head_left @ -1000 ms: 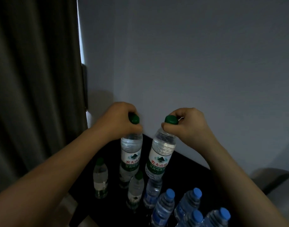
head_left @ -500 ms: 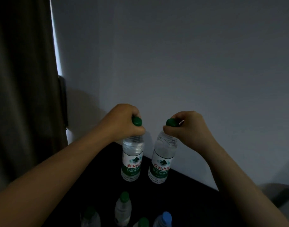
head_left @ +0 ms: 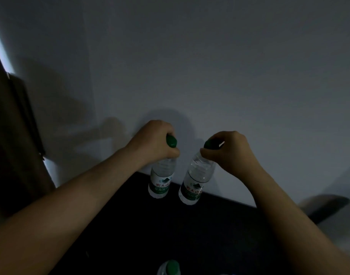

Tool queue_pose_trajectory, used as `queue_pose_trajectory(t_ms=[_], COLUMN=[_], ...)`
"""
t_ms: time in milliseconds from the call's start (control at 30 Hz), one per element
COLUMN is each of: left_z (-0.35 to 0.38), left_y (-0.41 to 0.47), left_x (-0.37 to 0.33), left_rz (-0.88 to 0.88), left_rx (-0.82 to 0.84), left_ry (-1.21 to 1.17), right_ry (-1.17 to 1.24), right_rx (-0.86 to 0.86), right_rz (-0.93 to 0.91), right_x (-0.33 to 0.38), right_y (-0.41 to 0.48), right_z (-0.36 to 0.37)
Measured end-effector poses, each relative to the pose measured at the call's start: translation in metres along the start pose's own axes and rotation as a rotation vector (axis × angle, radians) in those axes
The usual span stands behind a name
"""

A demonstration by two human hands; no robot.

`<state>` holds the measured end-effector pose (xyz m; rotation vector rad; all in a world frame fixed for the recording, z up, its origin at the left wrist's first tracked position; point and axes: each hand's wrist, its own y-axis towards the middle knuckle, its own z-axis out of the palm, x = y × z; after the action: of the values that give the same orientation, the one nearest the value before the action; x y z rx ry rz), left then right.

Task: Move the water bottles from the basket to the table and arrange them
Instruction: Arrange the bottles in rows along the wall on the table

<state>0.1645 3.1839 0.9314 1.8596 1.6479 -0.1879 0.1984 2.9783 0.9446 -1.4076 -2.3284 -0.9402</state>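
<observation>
Now the left bottle (head_left: 161,181) and right bottle (head_left: 196,185) have moved across the bench (head_left: 190,235) to its far edge. Your left hand (head_left: 152,141) fingers (head_left: 173,153) wrap one neck; your right hand (head_left: 229,149) fingers pinch the other. Expect set-down next.

- I see left bottle (head_left: 160,181) and right bottle (head_left: 196,183) side by side at table (head_left: 170,231) far edge, by wall (head_left: 190,66).
- Left hand (head_left: 154,141) grips left bottle's top, right hand (head_left: 229,149) the right's.
- Third bottle (head_left: 170,267) nearest me.
</observation>
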Motion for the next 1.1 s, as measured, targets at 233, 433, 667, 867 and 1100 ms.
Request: queue_pose_trajectory(t_ms=[233, 433, 667, 867, 1100], left_z=[0.036, 0.07, 0.103, 0.116, 0.124], left_y=[0.015, 0.028, 0.04, 0.052, 0.07], left_x=[0.022, 0.03, 0.056, 0.086, 0.137], left_rz=[-0.039, -0.059, -0.125, -0.099, -0.095], left_rx=[0.043, 0.065, 0.139, 0.171, 0.269], left_ry=[0.0, 0.024, 0.015, 0.011, 0.047], right_ry=[-0.023, 0.012, 0.007, -0.022, -0.02], right_rx=[0.064, 0.126, 0.174, 0.213, 0.199], right_rz=[0.017, 0.075, 0.101, 0.13, 0.197], right_x=[-0.03, -0.065, -0.091, -0.102, -0.099], right_y=[0.011, 0.018, 0.029, 0.041, 0.056], right_z=[0.024, 0.038, 0.06, 0.083, 0.125])
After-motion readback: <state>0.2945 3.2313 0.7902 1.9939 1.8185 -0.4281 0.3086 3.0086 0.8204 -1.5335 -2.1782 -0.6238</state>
